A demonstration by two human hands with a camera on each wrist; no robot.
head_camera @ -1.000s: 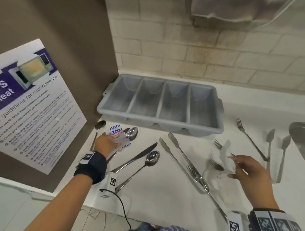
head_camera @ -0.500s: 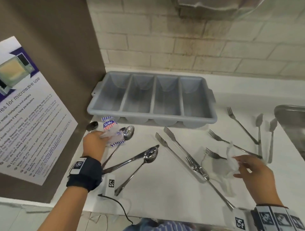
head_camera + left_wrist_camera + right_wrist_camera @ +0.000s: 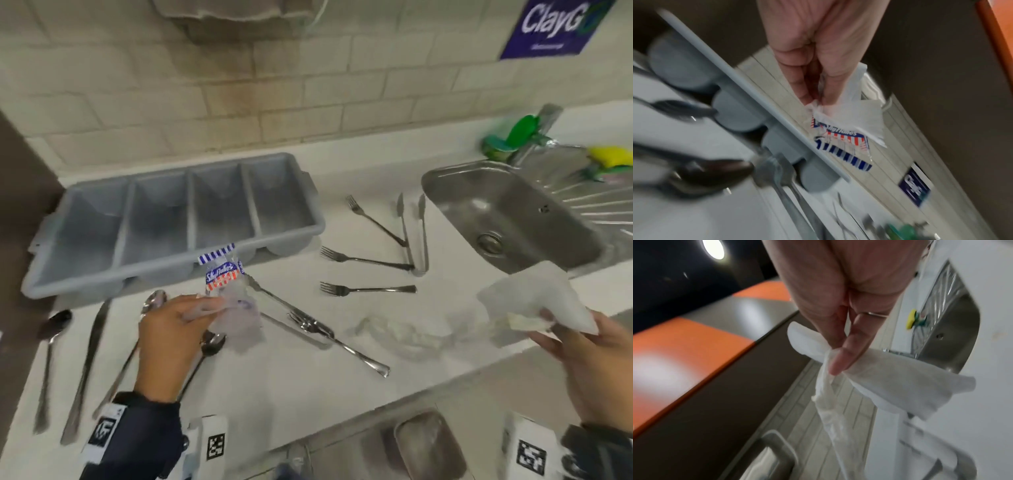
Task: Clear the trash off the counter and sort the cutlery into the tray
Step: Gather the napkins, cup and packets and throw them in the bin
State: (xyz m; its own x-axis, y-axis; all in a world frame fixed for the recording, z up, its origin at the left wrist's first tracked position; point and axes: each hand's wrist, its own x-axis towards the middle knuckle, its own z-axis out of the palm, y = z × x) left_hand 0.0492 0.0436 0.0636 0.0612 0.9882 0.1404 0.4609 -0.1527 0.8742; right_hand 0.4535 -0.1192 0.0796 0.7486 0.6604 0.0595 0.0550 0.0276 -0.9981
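Two pinches: left hand (image 3: 168, 337) on snack wrapper (image 3: 224, 274), right hand (image 3: 597, 373) on crumpled napkin (image 3: 534, 301).

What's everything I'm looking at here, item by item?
tray: one, grey, counter's back left, empty
forks: four, silver, three right of tray, one across centre tongs
tongs: two, silver, centre and beside sink
spoons: three, silver, counter's left
knife: one, silver, among spoons
clear plastic: one, crumpled, counter front
sink: one, steel, right
sponge: one, yellow, behind sink
sign: one, blue, wall
left hand: pinches blue-red printed wrapper
right hand: pinches white napkin
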